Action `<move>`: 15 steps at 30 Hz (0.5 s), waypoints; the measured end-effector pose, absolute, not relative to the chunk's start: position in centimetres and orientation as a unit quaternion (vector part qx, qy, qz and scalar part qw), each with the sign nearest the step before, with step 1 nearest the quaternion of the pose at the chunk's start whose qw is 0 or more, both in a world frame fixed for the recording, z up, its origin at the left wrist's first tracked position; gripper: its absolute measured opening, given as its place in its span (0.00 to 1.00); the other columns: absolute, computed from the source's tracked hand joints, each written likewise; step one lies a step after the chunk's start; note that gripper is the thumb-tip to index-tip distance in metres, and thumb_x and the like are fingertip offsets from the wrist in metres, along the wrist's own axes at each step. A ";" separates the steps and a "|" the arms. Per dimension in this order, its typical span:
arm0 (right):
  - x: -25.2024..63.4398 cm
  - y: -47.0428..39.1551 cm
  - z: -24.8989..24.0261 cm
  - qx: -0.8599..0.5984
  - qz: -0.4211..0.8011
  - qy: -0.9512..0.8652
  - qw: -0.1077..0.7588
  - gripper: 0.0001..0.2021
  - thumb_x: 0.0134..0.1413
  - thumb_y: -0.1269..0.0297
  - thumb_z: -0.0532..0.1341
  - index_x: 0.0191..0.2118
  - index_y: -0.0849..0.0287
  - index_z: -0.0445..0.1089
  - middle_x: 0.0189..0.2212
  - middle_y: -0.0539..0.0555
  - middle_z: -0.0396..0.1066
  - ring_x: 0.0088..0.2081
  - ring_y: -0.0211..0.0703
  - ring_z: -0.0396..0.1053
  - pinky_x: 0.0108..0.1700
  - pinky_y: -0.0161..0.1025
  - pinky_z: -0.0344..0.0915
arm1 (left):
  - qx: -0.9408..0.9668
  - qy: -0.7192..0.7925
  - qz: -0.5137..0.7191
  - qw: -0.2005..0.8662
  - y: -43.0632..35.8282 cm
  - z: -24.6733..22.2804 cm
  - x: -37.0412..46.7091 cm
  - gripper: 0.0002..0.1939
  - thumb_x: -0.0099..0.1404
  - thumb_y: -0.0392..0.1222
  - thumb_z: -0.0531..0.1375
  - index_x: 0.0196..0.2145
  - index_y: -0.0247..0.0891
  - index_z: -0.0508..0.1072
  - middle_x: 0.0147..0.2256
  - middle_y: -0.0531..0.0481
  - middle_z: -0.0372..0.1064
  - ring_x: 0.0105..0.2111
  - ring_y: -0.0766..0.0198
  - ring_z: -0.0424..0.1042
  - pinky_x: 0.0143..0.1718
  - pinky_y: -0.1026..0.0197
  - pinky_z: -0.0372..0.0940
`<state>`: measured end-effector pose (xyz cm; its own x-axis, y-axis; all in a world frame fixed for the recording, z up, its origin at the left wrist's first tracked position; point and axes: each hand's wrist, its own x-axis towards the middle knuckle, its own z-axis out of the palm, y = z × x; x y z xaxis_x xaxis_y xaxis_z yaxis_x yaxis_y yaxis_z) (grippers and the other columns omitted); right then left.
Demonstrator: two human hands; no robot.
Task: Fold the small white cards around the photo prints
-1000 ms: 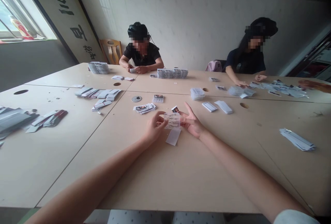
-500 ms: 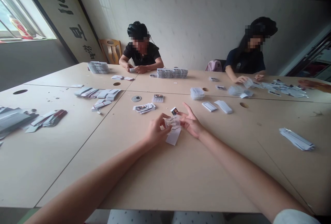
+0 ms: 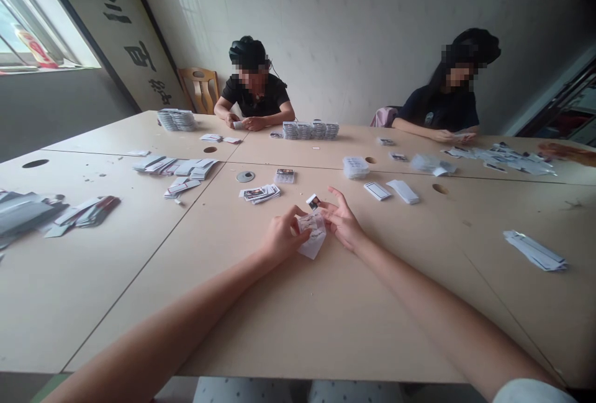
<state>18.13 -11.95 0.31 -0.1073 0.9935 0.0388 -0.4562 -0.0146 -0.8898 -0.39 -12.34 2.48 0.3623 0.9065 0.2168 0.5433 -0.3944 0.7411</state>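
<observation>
My left hand grips a small clear plastic case between thumb and fingers, just above the table. A white paper card lies under the case and sticks out at its near end. At the far end shows a dark printed piece, probably part of the same card. My right hand pinches the right side of the case and card, its index finger raised away. Small details inside the case are too fine to name. Beyond my hands lie printed cards and another clear case.
Stacked clear cases and white cards lie ahead to the right. More paper strips are at far right, with folded cards at left. Two co-workers sit opposite, behind a row of stacked cases.
The white card's near end has shifted and tilted slightly in my hands. The co-worker at right has drawn both hands together, away from the pile of clear plastic.
</observation>
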 end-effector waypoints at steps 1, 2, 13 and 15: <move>18.2 -11.9 0.3 -0.336 0.630 -0.397 0.577 0.38 0.44 0.65 0.69 0.59 0.42 0.51 0.47 0.52 0.70 0.34 0.37 0.72 0.34 0.34 0.67 | 0.771 0.471 0.313 0.292 -12.3 2.5 -0.4 0.13 0.57 0.43 0.60 0.40 0.40 0.67 0.24 0.57 0.69 0.22 0.67 0.69 0.25 0.66 0.59; 18.2 -11.9 0.2 -0.337 0.631 -0.394 0.577 0.38 0.44 0.66 0.69 0.59 0.42 0.52 0.47 0.51 0.70 0.34 0.37 0.72 0.34 0.34 0.67 | 0.771 0.472 0.311 0.293 -12.3 2.5 -0.4 0.13 0.57 0.44 0.60 0.40 0.40 0.67 0.23 0.57 0.69 0.22 0.67 0.69 0.25 0.66 0.59; 16.5 -12.8 0.7 -0.326 0.614 -0.341 0.633 0.41 0.43 0.70 0.66 0.61 0.44 0.47 0.38 0.49 0.71 0.36 0.39 0.71 0.38 0.36 0.67 | 0.776 0.464 0.311 0.293 -12.6 2.1 -0.1 0.14 0.57 0.45 0.60 0.40 0.40 0.64 0.26 0.55 0.71 0.24 0.67 0.69 0.27 0.66 0.60; 16.5 -12.8 0.8 -0.331 0.616 -0.335 0.632 0.42 0.41 0.71 0.66 0.61 0.43 0.47 0.39 0.48 0.70 0.34 0.37 0.70 0.37 0.36 0.67 | 0.779 0.460 0.309 0.292 -12.7 2.1 -0.1 0.13 0.57 0.45 0.60 0.39 0.40 0.64 0.26 0.55 0.72 0.23 0.67 0.68 0.26 0.66 0.59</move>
